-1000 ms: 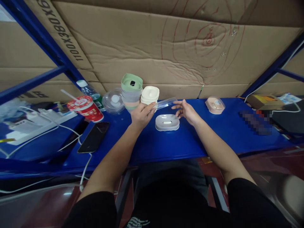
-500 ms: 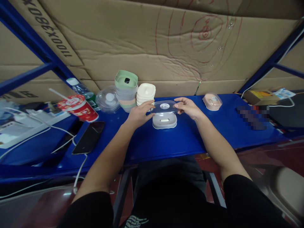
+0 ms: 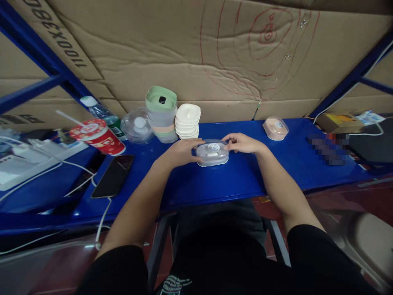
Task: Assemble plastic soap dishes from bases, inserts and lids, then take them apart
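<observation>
A clear plastic lid (image 3: 220, 146) with a round white sticker lies over a pale grey box (image 3: 212, 162) on the blue table. My left hand (image 3: 186, 150) grips the lid's left edge between thumb and fingers. At the opposite edge, my right hand (image 3: 241, 143) pinches the same lid. A small white piece shows through the plastic in the middle of the box. Whether the lid is fully seated on the box, I cannot tell. Just behind my left hand stands a stack of cream-white pieces (image 3: 188, 121).
Left of the cream stack are stacked coloured boxes (image 3: 161, 114) and clear round lids (image 3: 138, 125). A red paper cup (image 3: 104, 139), a bottle (image 3: 102, 112) and a phone (image 3: 113, 176) occupy the left side. A lidded pink box (image 3: 275, 128) sits at the right rear.
Both hands have brought the clear lid down and toward me, from behind and above the grey box to over it. The view has shifted slightly.
</observation>
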Available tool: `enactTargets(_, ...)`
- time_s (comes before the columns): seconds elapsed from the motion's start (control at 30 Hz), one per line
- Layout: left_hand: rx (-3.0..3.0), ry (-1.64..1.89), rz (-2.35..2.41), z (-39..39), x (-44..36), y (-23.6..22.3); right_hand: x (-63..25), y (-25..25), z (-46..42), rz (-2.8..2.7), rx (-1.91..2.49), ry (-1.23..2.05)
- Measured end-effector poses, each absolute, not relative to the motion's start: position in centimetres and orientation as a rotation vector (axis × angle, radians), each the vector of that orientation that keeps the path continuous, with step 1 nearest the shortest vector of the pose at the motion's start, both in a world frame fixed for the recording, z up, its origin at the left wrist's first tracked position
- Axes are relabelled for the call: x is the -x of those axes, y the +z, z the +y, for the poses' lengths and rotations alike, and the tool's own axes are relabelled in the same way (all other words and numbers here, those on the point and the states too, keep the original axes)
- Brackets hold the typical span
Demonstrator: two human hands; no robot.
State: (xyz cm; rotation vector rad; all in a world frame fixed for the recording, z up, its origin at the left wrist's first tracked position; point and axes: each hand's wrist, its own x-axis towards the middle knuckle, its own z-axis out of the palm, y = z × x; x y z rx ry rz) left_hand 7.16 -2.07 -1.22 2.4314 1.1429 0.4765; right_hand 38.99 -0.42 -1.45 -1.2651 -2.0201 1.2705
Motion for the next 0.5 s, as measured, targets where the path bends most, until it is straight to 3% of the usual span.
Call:
enactTargets(0.3,-2.562,0.49,1.04,-2.6,-7.4,-1.8,-38.9,-2.5,0.1,-2.211,1.36,1.026)
enactTargets(0.5,-2.568,0.52,1.18,-1.9,-8.1,-2.9,-38.4,-3.3,0.3,-2.265,1.298,0.641)
